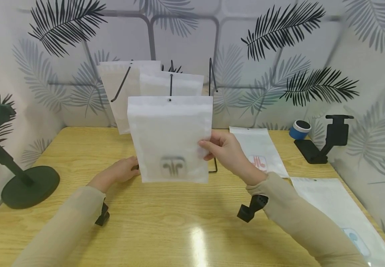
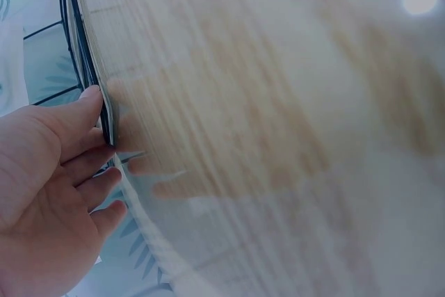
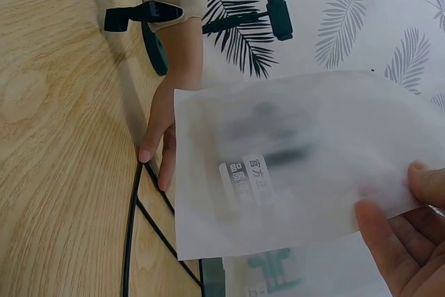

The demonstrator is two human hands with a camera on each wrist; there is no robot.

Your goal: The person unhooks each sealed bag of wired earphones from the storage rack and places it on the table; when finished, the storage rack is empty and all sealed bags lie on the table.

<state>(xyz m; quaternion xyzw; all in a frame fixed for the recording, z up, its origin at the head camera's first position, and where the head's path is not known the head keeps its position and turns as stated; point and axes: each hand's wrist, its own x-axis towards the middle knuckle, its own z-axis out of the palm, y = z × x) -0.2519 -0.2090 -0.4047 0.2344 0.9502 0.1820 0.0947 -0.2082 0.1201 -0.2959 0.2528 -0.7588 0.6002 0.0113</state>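
Observation:
A white zip pouch (image 1: 169,137) with a dark printed item showing faintly through it hangs upright in the middle of the head view. My right hand (image 1: 227,152) pinches its right edge between thumb and fingers. The hole in its top lies at a black rod's end; whether the rod passes through, I cannot tell. Low on the left, my left hand (image 1: 120,170) holds the base of a black wire rack (image 3: 132,227), its fingertips partly hidden behind the pouch. Two more hanging places on the rack carry white pouches, one at left (image 1: 117,100) and one behind the held pouch (image 1: 187,83).
Two white pouches lie at the table's right, a nearer one (image 1: 325,200) and a farther one (image 1: 252,142). Behind them stand a blue tub (image 1: 299,131) and a black phone stand (image 1: 337,133). A dark green lamp (image 1: 29,185) stands at left. A patterned wall closes the back.

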